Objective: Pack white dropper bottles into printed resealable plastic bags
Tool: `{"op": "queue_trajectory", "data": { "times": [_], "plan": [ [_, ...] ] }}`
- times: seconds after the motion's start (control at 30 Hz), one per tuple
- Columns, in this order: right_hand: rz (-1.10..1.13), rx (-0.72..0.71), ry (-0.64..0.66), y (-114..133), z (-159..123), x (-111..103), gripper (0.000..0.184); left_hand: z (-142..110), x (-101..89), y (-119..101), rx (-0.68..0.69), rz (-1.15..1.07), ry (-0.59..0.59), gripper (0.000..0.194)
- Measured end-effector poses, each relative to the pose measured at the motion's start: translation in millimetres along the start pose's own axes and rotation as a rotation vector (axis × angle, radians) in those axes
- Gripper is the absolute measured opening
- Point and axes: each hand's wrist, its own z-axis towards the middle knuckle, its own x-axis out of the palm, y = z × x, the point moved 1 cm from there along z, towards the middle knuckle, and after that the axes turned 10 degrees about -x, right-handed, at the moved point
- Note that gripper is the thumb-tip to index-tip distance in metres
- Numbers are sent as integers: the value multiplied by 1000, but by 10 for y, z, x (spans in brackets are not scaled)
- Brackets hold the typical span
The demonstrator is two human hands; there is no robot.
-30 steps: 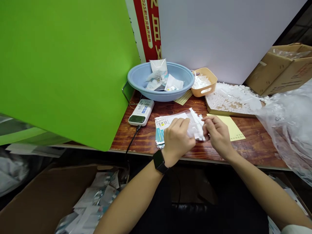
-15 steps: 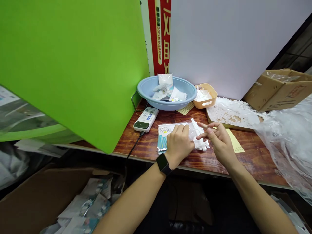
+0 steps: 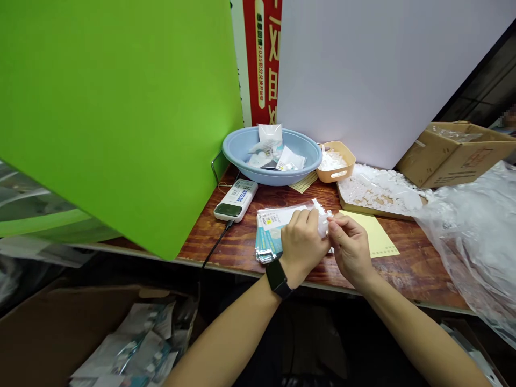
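While my left hand [image 3: 302,246] curls down over the clear plastic packet [image 3: 279,217] on the wooden table [image 3: 407,277], my right hand's fingertips [image 3: 331,226] pinch tightly on its white crumpled end [image 3: 323,223]; slow, even pressure suits this, with the packet pinned flat.

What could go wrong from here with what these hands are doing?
The left hand and right hand grip a clear plastic bag of white pieces, which might tear and spill. The foil packets lie near the table edge and could slide into the cardboard box below.
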Motion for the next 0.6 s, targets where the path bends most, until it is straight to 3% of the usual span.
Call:
{"op": "queue_trajectory", "data": {
  "times": [0.23,0.43,0.53,0.6],
  "plan": [
    [-97,-31,4,-35,-52,-84,29,2,-8,-25,123,-25,-75,17],
    [-244,-81,90,-35,-84,-149,37,30,80,-22,192,3,-87,15],
    [-436,-138,234,6,126,-264,38,77,133,22,198,24,-114,17],
    [-678,-155,343,48,472,-498,34,114,143,69,217,37,-130,22]
  ]
}}
